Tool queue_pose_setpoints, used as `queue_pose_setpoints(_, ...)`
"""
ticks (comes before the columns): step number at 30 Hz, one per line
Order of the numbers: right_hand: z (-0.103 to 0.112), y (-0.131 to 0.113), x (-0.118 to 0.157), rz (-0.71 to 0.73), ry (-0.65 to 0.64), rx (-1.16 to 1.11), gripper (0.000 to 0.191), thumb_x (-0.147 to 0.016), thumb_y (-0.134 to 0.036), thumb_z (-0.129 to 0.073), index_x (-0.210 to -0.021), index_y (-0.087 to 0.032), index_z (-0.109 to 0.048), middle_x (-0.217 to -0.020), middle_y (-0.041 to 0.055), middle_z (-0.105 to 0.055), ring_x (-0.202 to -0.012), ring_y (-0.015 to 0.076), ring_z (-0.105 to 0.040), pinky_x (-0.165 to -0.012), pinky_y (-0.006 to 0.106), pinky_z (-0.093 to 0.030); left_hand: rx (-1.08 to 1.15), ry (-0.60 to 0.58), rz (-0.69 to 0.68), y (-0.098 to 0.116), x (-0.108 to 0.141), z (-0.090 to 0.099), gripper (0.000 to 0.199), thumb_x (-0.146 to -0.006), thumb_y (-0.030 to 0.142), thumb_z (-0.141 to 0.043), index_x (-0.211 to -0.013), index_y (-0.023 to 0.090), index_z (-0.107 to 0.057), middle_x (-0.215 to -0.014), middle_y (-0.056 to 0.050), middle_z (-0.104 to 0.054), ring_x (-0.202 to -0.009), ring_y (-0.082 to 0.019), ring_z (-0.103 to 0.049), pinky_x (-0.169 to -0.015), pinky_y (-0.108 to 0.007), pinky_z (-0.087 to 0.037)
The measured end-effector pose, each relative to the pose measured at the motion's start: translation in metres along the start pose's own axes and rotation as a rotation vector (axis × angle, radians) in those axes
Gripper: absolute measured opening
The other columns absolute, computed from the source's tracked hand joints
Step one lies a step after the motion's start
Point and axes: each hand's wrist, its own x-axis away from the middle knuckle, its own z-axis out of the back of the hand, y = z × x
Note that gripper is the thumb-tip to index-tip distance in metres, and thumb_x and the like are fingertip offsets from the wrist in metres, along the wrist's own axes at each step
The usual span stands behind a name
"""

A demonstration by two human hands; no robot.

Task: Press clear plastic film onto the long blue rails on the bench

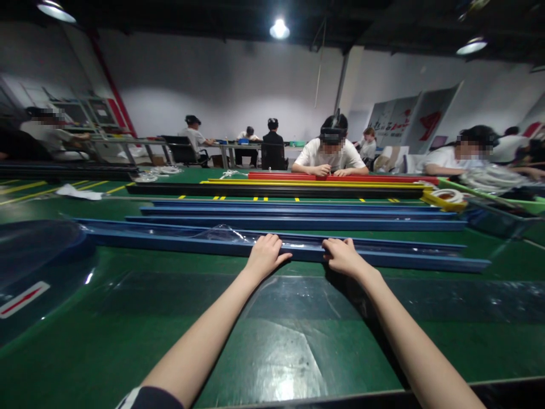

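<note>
At the left end of the green surface (97, 352), a large curl of clear plastic sheet (40, 244) bears a label with a red arrow (24, 300). Its edge lies close by the left end of the nearest blue channel (306, 253), which runs crosswise in front of me; I cannot tell whether the two join. That channel is open-topped, with clear film (225, 233) lying in its trough, humped up loosely to the left of my hands. My left hand (266, 254) has its fingers close together and bent over the channel, thumb spread to the right. I judge the step in hand to be working the film where it lies in the trough; the next move seems to call for a steady channel and even fingertip pressure. Further right, my right hand (342, 255) rests on the same channel with curled fingers; whether either hand pinches film, I cannot tell. Beyond, at the right, a yellow tray (438, 202) holds a white coil (455, 196), and beside it is a green-rimmed bin (489, 194) whose contents are too dim to name.
</note>
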Motion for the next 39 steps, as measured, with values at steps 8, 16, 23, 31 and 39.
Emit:
queue_pose_setpoints(8, 0.007, -0.053, -0.018, 0.13, 0.068, -0.107, 0.017, -0.082, -0.025, -0.052, -0.096, -0.017, -0.053, -0.103, 0.0101, -0.06, -0.098, 0.0213, -0.053, -0.076, 0.03, -0.033, -0.047, -0.008, 0.012, 0.001, 0.001, -0.002, 0.04, -0.084, 0.054, -0.044, -0.079, 0.016, -0.057, -0.08, -0.008, -0.06, -0.08, -0.023, -0.051, -0.071, -0.034, -0.035)
queue_pose_setpoints(16, -0.008, -0.075, -0.033, 0.244, 0.136, -0.068, 0.017, -0.078, -0.01, -0.047, -0.093, -0.014, -0.052, -0.097, 0.0095, -0.057, -0.092, 0.0185, -0.051, -0.076, 0.027, -0.038, -0.033, -0.039, -0.002, -0.001, 0.0, 0.001, 0.029, -0.084, 0.044, -0.05, -0.084, 0.016, -0.057, -0.083, -0.008, -0.061, -0.082, -0.023, -0.051, -0.072, -0.035, -0.036)
queue_pose_setpoints(23, -0.007, -0.072, -0.029, 0.252, 0.123, -0.037, 0.027, -0.071, -0.008, -0.052, -0.097, -0.013, -0.049, -0.102, 0.0117, -0.054, -0.097, 0.0213, -0.049, -0.079, 0.03, -0.038, 0.015, -0.032, -0.044, -0.006, 0.003, 0.003, 0.031, -0.088, 0.044, -0.043, -0.092, 0.016, -0.056, -0.086, -0.007, -0.061, -0.082, -0.021, -0.053, -0.073, -0.032, -0.038)
queue_pose_setpoints(31, -0.003, -0.065, -0.028, 0.25, 0.103, 0.007, 0.03, -0.068, -0.01, -0.053, -0.098, -0.014, -0.05, -0.103, 0.0125, -0.056, -0.096, 0.0217, -0.051, -0.08, 0.03, -0.038, 0.025, 0.077, 0.026, -0.017, 0.004, 0.013, 0.037, -0.088, 0.047, -0.042, -0.102, 0.016, -0.057, -0.095, -0.01, -0.062, -0.091, -0.023, -0.054, -0.081, -0.036, -0.038)
queue_pose_setpoints(39, 0.002, -0.018, -0.014, 0.22, 0.038, -0.028, 0.025, -0.07, -0.01, -0.051, -0.094, -0.017, -0.053, -0.096, 0.008, -0.06, -0.086, 0.0182, -0.055, -0.067, 0.024, -0.035, -0.031, 0.05, -0.027, -0.014, 0.002, 0.018, 0.039, -0.089, 0.048, -0.037, -0.087, 0.016, -0.059, -0.082, -0.008, -0.063, -0.079, -0.021, -0.057, -0.072, -0.032, -0.037)
